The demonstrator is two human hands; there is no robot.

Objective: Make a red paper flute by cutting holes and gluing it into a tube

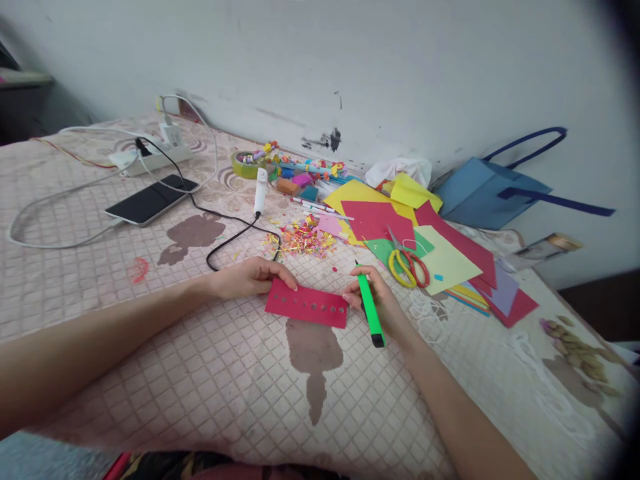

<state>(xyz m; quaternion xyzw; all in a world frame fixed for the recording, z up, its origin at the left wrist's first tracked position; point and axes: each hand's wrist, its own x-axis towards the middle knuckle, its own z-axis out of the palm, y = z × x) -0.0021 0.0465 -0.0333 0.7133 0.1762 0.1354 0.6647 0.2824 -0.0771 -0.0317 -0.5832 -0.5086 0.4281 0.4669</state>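
Note:
A red paper strip point(306, 315) with a row of small dark marks or holes lies across the middle of the patterned tablecloth. My left hand point(253, 277) pinches its upper left corner between thumb and fingers. A green marker point(369, 303) with black ends slants through my right hand point(380, 300), its dark tip pointing up and away. The right fingertips also touch the strip's right edge. Beyond the strip, a heap of tiny colourful paper scraps point(305, 237) is scattered on the cloth.
Scissors point(405, 265) with yellow and red handles lie on coloured paper sheets point(450, 257) at right, near white string point(427, 317). A blue bag point(493, 190) leans on the wall. A white hot-glue-gun-like corded tool point(261, 191), a phone point(150, 200) and a power strip point(150, 159) occupy the left.

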